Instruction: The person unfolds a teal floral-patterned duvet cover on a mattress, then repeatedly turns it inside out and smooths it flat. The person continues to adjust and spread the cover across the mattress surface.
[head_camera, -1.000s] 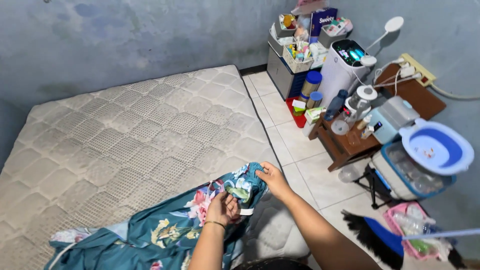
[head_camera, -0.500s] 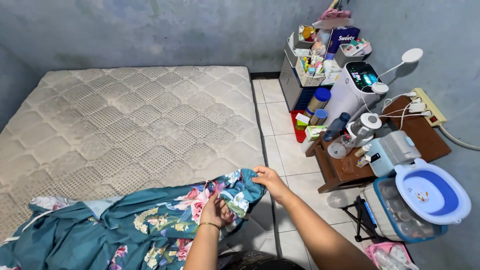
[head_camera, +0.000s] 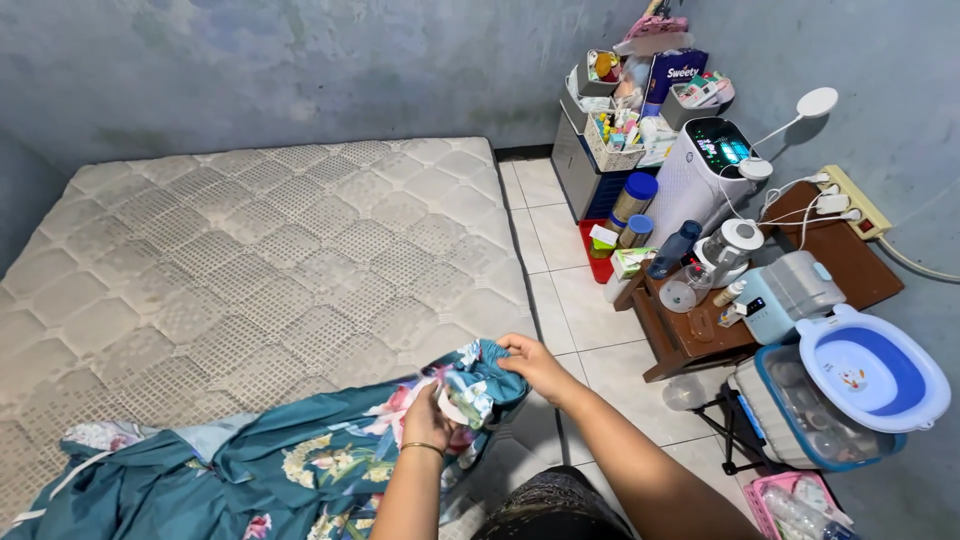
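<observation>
Now | 2 hands: left hand, right hand | grip 1 sheet | 1 mattress

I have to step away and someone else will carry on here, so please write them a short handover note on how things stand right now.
Left hand: pinching a bunched fold of the teal floral sheet.
Right hand: gripping the sheet's corner at the near right corner of the mattress.
Done: the sheet lies heaped along the mattress's near edge.
Left: most of the quilted mattress is still bare; no corner looks fitted yet.
Beside the bed: a wooden side table crowded with small appliances.
</observation>
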